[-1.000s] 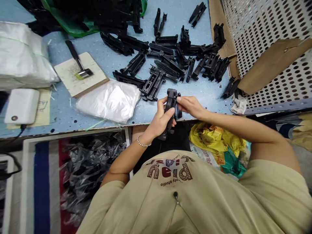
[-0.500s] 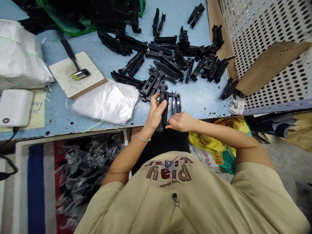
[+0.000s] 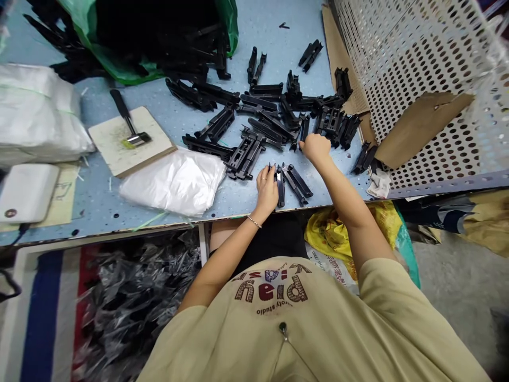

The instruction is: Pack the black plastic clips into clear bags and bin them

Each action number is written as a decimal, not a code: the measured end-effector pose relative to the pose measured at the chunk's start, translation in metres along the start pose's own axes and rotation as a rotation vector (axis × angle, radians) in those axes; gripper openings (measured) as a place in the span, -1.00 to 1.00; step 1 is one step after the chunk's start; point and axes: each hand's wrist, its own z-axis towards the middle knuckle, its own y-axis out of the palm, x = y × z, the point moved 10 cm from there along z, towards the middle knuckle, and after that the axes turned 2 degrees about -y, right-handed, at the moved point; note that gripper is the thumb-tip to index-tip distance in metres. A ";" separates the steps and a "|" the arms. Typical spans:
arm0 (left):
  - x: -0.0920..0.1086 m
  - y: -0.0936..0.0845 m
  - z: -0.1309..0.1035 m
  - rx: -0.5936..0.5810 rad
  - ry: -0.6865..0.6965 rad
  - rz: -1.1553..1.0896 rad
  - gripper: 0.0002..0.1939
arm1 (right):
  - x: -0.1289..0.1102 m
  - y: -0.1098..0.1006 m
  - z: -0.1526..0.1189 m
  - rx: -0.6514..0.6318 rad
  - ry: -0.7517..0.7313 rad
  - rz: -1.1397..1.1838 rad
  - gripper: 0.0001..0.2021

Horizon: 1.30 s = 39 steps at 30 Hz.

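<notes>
Near the table's front edge, my left hand (image 3: pixel 267 191) is closed round a long, narrow black plastic part (image 3: pixel 280 187). Its fingers hide part of that piece. Right beside it lies another pair of slim black parts (image 3: pixel 296 183), slanting on the blue tabletop. My right hand (image 3: pixel 316 148) reaches to the front of the heap, its fingers closed on the near end of a slim black part (image 3: pixel 304 128). Many similar black parts (image 3: pixel 265 130) lie jumbled beyond both hands.
Left of the hands are a stack of clear plastic bags (image 3: pixel 175 183), a wooden board (image 3: pixel 149 124) with a hammer (image 3: pixel 126 118), and a white box (image 3: pixel 29 192). A green bag (image 3: pixel 233 32) of black parts stands behind. At right rises a perforated metal panel (image 3: pixel 421 63) with cardboard (image 3: pixel 423 124).
My right hand has moved away from my left, forward and right to the heap. The part held up in my left hand is now down on the table. The view has shifted slightly.
</notes>
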 end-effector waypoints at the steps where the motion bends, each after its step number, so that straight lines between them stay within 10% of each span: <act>1: 0.000 -0.003 0.000 -0.002 0.007 -0.006 -0.44 | 0.005 -0.002 0.002 -0.006 0.020 0.019 -0.67; 6: 0.013 -0.041 -0.003 0.059 0.056 -0.161 -0.48 | 0.041 -0.008 -0.010 -0.084 0.116 0.603 -0.78; 12: 0.047 -0.032 0.013 -0.094 -0.107 -0.629 -0.28 | 0.009 0.013 -0.124 -0.266 -0.051 1.286 -0.56; 16: 0.070 -0.015 0.008 -0.260 -0.234 -0.851 -0.31 | -0.028 0.012 -0.182 -0.354 -0.309 1.142 -0.52; 23: 0.084 -0.032 -0.039 -0.351 -0.156 -0.780 -0.20 | -0.041 -0.057 -0.155 0.077 -0.618 0.538 -0.42; 31: 0.082 -0.077 -0.046 -0.085 0.071 -0.436 -0.07 | -0.095 -0.004 -0.172 -0.641 -0.513 1.229 -0.36; 39: 0.079 -0.059 -0.058 -0.428 -0.313 -0.777 -0.38 | -0.084 -0.052 -0.164 -0.008 -0.897 0.403 -0.36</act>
